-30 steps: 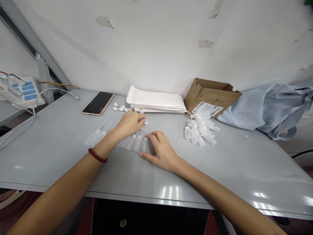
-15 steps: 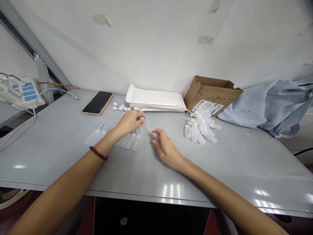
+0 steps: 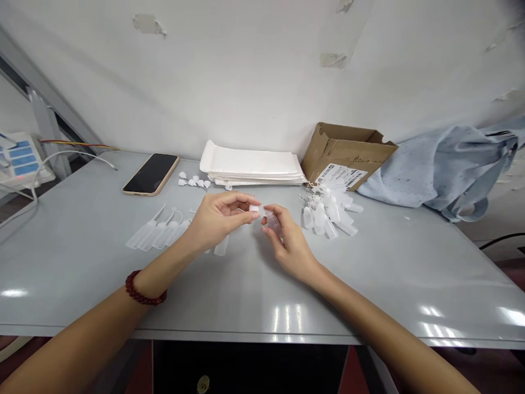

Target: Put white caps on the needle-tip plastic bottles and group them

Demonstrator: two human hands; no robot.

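Note:
My left hand [image 3: 217, 219] pinches a small white plastic piece [image 3: 254, 208] between thumb and fingertips. Close beside it, my right hand [image 3: 293, 246] has its thumb and fingers closed on a translucent plastic piece [image 3: 274, 223], partly hidden by the fingers. The two held pieces are almost touching, above the middle of the table. A row of flat, frosted plastic pieces [image 3: 151, 232] with thin white loops lies under and left of my left forearm. To the right sits a heap of similar frosted pieces [image 3: 328, 210]. Several small white pieces [image 3: 192, 180] lie behind my left hand.
A phone [image 3: 151, 174] lies at the back left of the grey table [image 3: 246, 295]. Stacked white envelopes [image 3: 254, 164] and an open cardboard box [image 3: 348, 156] stand against the wall. A pale blue bag [image 3: 430, 169] is at right; a white cable [image 3: 77, 154] crosses the left.
My left hand has come up from the small white pieces at the back, bringing one toward my right hand. Both hands are now nearly together. The view has shifted slightly.

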